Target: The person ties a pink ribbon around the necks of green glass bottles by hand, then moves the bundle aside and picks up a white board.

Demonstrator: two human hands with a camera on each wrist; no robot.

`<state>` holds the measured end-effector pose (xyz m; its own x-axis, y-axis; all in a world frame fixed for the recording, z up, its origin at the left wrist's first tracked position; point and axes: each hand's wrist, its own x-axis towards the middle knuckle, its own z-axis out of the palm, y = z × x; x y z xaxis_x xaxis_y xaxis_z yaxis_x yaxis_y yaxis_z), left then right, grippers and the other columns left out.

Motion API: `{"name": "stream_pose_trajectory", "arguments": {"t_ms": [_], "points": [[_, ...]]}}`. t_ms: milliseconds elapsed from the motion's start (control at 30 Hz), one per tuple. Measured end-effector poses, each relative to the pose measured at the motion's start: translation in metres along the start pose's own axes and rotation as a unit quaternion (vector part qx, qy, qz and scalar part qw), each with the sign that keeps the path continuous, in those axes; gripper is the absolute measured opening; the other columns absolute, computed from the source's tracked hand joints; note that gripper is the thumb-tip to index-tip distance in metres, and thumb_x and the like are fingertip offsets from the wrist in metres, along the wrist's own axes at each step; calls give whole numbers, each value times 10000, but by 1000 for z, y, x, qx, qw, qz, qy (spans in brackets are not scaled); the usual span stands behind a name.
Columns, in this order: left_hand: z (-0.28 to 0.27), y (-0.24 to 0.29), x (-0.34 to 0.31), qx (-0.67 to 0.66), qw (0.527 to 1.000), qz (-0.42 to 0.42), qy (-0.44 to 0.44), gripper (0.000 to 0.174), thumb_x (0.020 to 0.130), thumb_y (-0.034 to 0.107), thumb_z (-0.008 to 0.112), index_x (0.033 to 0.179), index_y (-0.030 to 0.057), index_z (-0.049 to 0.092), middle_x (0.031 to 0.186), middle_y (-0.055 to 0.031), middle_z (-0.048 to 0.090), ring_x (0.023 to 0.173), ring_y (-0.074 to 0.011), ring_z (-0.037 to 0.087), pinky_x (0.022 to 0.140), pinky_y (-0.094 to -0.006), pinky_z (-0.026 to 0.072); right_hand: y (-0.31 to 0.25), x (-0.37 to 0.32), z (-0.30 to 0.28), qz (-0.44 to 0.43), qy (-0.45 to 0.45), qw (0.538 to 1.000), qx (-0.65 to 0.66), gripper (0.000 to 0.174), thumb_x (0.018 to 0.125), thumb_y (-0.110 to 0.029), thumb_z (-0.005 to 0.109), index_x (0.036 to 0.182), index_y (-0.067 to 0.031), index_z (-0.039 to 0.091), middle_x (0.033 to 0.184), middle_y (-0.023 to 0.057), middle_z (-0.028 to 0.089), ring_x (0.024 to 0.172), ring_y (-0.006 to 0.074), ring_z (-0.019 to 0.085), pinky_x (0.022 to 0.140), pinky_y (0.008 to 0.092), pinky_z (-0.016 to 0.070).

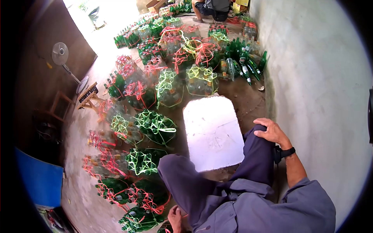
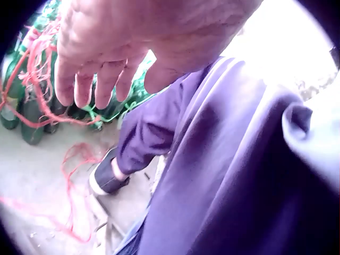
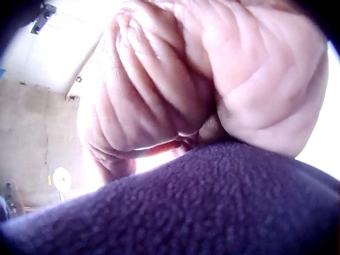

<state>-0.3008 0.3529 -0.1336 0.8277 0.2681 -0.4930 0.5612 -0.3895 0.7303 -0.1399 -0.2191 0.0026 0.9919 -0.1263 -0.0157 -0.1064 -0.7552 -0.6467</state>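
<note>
My right hand (image 1: pixel 272 132) rests on the right knee of the dark trousers (image 1: pixel 259 155), fingers draped over it. From the right wrist view, the palm and thumb of this hand (image 3: pixel 159 90) lie against the cloth (image 3: pixel 212 202). Low beside the left thigh hangs my left hand (image 1: pixel 175 218), loose, with nothing in it. Its relaxed fingers (image 2: pixel 109 85) point down in the left wrist view, near bundled green bottles (image 2: pixel 32 114) and pink plastic string (image 2: pixel 40 79). Between the knees lies a white board (image 1: pixel 213 128) with a worn, marked surface.
Bundles of bottles tied with green string (image 1: pixel 155 126) and red string (image 1: pixel 138 91) crowd the floor at left and ahead. Loose green bottles (image 1: pixel 248 64) lie by the right wall (image 1: pixel 311 77). A fan (image 1: pixel 60 53) stands left; another person (image 1: pixel 211 9) squats far ahead.
</note>
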Motion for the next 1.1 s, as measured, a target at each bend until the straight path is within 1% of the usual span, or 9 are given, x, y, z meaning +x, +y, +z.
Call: {"name": "stream_pose_trajectory", "arguments": {"t_ms": [67, 133, 267, 433, 467, 667, 800, 1000, 1100], "points": [[-8, 20, 13, -107, 991, 78, 8, 276, 970, 98, 626, 1209, -15, 706, 1183, -153, 728, 1066, -235, 691, 973, -318, 529, 1, -4, 0, -12, -1, 1000, 2, 545, 833, -317, 801, 1285, -33, 689, 1359, 173, 664, 1286, 335, 605, 1107, 411, 468], [-19, 85, 11, -137, 977, 164, 0, 282, 1007, 20, 561, 1262, -64, 646, 1177, -128, 719, 1060, -189, 664, 983, -306, 521, -3, -5, -1, -16, 2, 999, -32, 559, 824, -321, 806, 1283, -26, 685, 1358, 179, 662, 1299, 345, 592, 1120, 421, 459], [-33, 217, 8, -207, 938, 279, -2, 262, 1019, 62, 610, 1253, -52, 644, 1189, -139, 717, 1055, -183, 664, 1007, -326, 511, -6, -8, -3, -6, -2, 999, -42, 570, 813, -325, 809, 1280, -22, 683, 1359, 179, 661, 1299, 354, 587, 1124, 428, 457], [-12, 343, -3, -153, 930, 321, -95, 208, 1009, 53, 624, 1178, -50, 688, 1071, -121, 736, 960, -177, 688, 930, -318, 538, -3, -8, -4, -13, -12, 998, -52, 580, 804, -337, 808, 1275, -23, 682, 1354, 173, 664, 1289, 357, 590, 1123, 434, 457], [-1, 358, -2, -120, 916, 344, -168, 184, 994, 23, 625, 1144, -47, 705, 1041, -113, 740, 951, -172, 693, 910, -308, 539, -2, -9, -4, -6, -13, 999, -53, 580, 804, -337, 808, 1275, -23, 682, 1354, 173, 664, 1289, 357, 590, 1123, 434, 457], [96, 400, 25, 44, 767, 538, -347, 261, 848, -76, 698, 1091, 9, 739, 950, -134, 752, 818, -257, 738, 750, -338, 576, 3, -12, -13, 20, -26, 998, -44, 571, 807, -351, 809, 1256, -20, 687, 1314, 184, 678, 1245, 380, 609, 1084, 453, 476], [135, 399, 43, 32, 730, 555, -398, 202, 887, 28, 715, 1087, 11, 689, 938, -156, 731, 798, -343, 690, 716, -418, 553, -1, -11, -15, 30, -13, 998, -54, 526, 805, -304, 826, 1222, -11, 696, 1251, 197, 697, 1183, 389, 636, 1054, 444, 494], [154, 391, 92, 60, 754, 458, -468, 201, 899, 37, 713, 1098, 35, 691, 967, -140, 734, 799, -337, 692, 695, -414, 547, -5, 11, -15, 58, -22, 995, -78, 438, 797, -307, 816, 1109, -18, 711, 1125, 183, 730, 1081, 389, 676, 981, 460, 516], [163, 389, 118, 53, 826, 360, -430, 204, 910, 54, 706, 1113, 39, 707, 964, -153, 732, 842, -361, 700, 721, -419, 562, -4, 23, -13, 83, -50, 991, -91, 433, 770, -278, 834, 1102, -27, 713, 1108, 166, 740, 1061, 380, 686, 981, 459, 517]]}}
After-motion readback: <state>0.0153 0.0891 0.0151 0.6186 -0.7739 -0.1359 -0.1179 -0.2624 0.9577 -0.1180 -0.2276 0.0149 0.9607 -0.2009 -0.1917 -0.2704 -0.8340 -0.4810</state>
